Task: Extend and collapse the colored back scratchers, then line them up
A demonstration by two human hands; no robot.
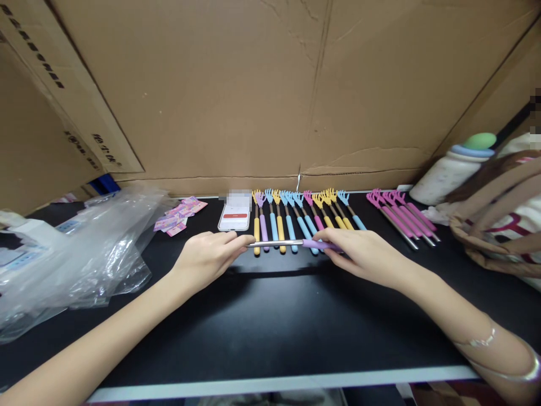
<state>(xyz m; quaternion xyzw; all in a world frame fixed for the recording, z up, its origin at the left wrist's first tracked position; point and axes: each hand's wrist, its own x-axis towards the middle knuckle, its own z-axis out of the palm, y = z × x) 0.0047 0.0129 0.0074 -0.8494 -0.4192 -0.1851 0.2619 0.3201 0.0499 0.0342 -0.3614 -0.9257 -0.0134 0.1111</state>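
Slim back scratcher [287,243]: bare metal shaft on the left, purple grip on the right, head end hidden under fingers. Hangs level and crosswise just in front of the row of scratchers [296,217], over the near tips of its handles and just above the black table [270,327]. Held at both ends. Left hand [209,258], in front of the row's left end, palm down, fingers [240,241] drawn together and pinched on the metal tip; whether the thumb presses from below cannot be told. Right hand [366,256], in front of the row's right end, palm down too, fingers [338,242] curled closed over the purple grip, with only a short stretch of purple showing. The row itself: heads pointing away, handles yellow, purple, blue and pink, side by side and nearly touching. Just left of the row, a white phone [235,217], flat, with a red bar on its screen. Further left of the row, a loose heap of pink cards [180,217]; well beyond them, a crumpled clear plastic bag [84,248]. Right of the row and apart from it, a bunch of pink scratchers [401,217], slanted. Further right, a white bottle [452,169] with a green cap, lying tilted, and a brown-strapped bag [499,225]. Behind the row, a cardboard wall [253,84].
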